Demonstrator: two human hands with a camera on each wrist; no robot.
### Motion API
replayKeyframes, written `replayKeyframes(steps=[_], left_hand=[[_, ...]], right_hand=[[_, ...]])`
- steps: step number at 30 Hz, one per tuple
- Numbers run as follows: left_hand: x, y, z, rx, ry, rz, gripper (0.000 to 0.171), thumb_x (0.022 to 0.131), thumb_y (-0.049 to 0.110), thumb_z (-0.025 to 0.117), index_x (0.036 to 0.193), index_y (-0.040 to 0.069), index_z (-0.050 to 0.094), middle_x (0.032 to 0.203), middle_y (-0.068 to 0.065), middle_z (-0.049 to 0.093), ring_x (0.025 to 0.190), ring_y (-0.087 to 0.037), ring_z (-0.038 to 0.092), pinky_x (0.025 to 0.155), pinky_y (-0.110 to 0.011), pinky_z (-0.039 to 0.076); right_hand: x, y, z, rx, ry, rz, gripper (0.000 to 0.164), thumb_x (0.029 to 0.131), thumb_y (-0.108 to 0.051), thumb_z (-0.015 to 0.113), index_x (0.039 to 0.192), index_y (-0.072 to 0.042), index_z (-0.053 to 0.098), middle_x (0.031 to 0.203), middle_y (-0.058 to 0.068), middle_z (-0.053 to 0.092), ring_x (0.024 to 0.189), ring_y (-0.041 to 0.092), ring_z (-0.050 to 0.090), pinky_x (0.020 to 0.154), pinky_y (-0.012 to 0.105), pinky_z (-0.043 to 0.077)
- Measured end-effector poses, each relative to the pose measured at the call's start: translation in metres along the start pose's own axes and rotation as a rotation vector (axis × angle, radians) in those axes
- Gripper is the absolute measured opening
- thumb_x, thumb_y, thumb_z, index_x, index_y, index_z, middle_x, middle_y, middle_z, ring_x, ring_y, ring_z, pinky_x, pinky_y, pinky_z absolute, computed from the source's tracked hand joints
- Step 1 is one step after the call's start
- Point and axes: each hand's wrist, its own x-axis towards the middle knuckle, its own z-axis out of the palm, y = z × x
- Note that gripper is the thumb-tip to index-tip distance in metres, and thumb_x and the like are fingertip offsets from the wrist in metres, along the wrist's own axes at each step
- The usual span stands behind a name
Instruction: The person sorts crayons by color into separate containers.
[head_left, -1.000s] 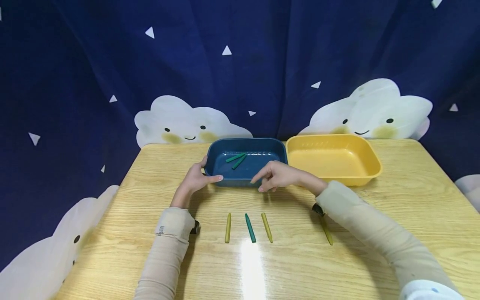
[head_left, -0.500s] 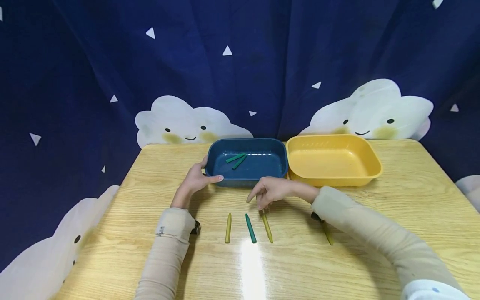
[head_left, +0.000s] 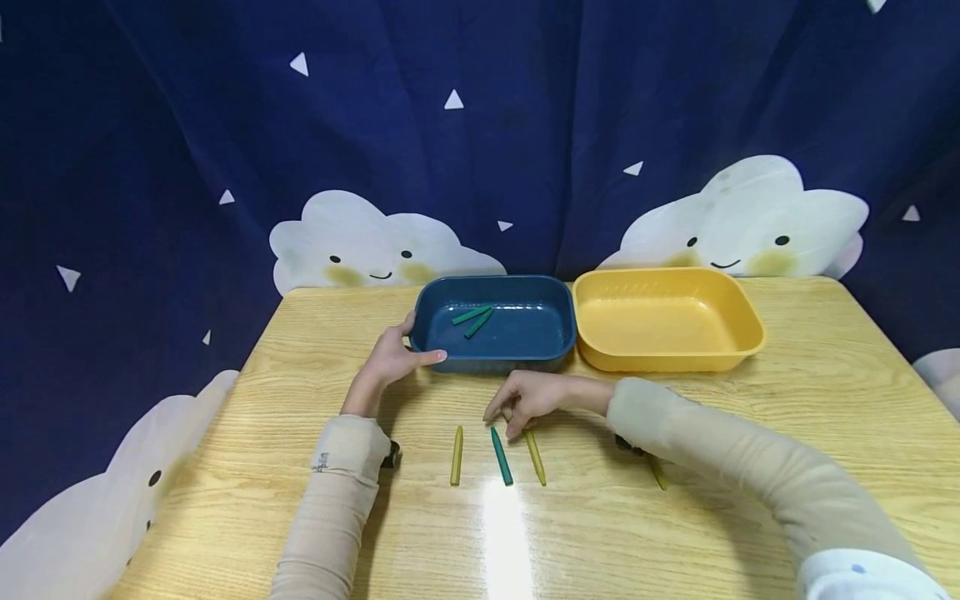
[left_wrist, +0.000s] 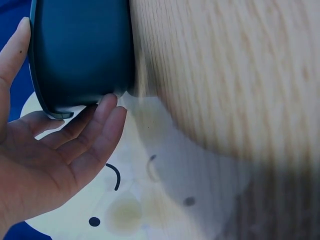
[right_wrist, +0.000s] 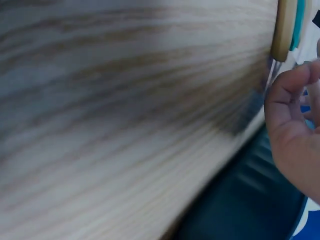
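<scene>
My left hand [head_left: 390, 364] holds the left end of a dark blue plastic bin [head_left: 491, 365], thumb on its near rim. In the left wrist view the fingers [left_wrist: 92, 137] bend against the bin's end wall. Two green crayons [head_left: 468, 316] lie inside the bin. My right hand [head_left: 528, 400], fingers loosely bent and gripping nothing, hovers just above the far ends of a green crayon [head_left: 502, 457] and a yellow crayon [head_left: 536, 460] on the table. Left of these lies another yellow crayon [head_left: 457, 457].
A yellow bin [head_left: 667, 362] stands against the blue one's right side. One more yellow crayon [head_left: 657, 473] lies partly hidden beneath my right sleeve [head_left: 720, 442]. Behind the wooden table [head_left: 285, 400] hangs a dark blue curtain [head_left: 510, 150] with clouds.
My right hand has moved from the blue bin's near rim toward me and slightly left, down to the crayons. The left hand stays on the bin.
</scene>
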Motion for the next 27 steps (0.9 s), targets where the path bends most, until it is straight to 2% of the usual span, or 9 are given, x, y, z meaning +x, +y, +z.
replayKeyframes(steps=[5,10,17,22,27], left_hand=[[0.000,0.000,0.000,-0.003,-0.001,-0.001,0.095,0.077,0.024,0.075,0.144,-0.001,0.012,0.149,-0.016,0.014,0.136,-0.028,0.012,0.107,-0.040,0.021],[-0.002,0.002,-0.001,0.005,-0.005,0.006,0.096,0.076,0.026,0.075,0.144,-0.002,0.012,0.149,-0.016,0.015,0.136,-0.028,0.013,0.107,-0.041,0.021],[-0.003,0.003,-0.001,0.001,-0.010,0.009,0.098,0.075,0.028,0.076,0.144,-0.001,0.012,0.149,-0.016,0.016,0.136,-0.027,0.014,0.107,-0.040,0.021],[-0.004,0.003,-0.001,-0.007,-0.010,0.005,0.097,0.076,0.026,0.075,0.144,-0.001,0.011,0.148,-0.017,0.016,0.136,-0.029,0.014,0.107,-0.041,0.020],[-0.002,0.002,-0.001,-0.009,-0.009,0.004,0.097,0.076,0.025,0.075,0.144,-0.001,0.012,0.148,-0.017,0.017,0.136,-0.028,0.014,0.107,-0.040,0.020]], right_hand=[[0.005,0.003,0.005,-0.020,-0.005,0.066,0.038,0.070,0.011,0.069,0.107,0.010,0.063,0.046,-0.006,0.041,0.041,0.003,0.032,0.044,0.018,0.031],[0.011,0.003,0.007,-0.086,0.015,0.125,0.036,0.069,0.011,0.070,0.104,0.006,0.066,0.043,-0.006,0.036,0.041,0.004,0.026,0.046,0.018,0.029],[0.014,0.003,0.008,-0.087,0.025,0.134,0.028,0.068,0.015,0.068,0.095,0.010,0.067,0.045,-0.007,0.033,0.044,0.005,0.025,0.049,0.018,0.031],[0.013,0.002,0.007,-0.113,0.009,0.111,0.019,0.068,0.013,0.069,0.087,0.010,0.068,0.047,-0.007,0.035,0.044,0.004,0.027,0.047,0.017,0.030],[0.010,0.002,0.004,-0.091,-0.027,0.100,0.015,0.070,0.010,0.070,0.084,0.009,0.067,0.051,-0.006,0.047,0.045,0.003,0.037,0.045,0.017,0.031]])
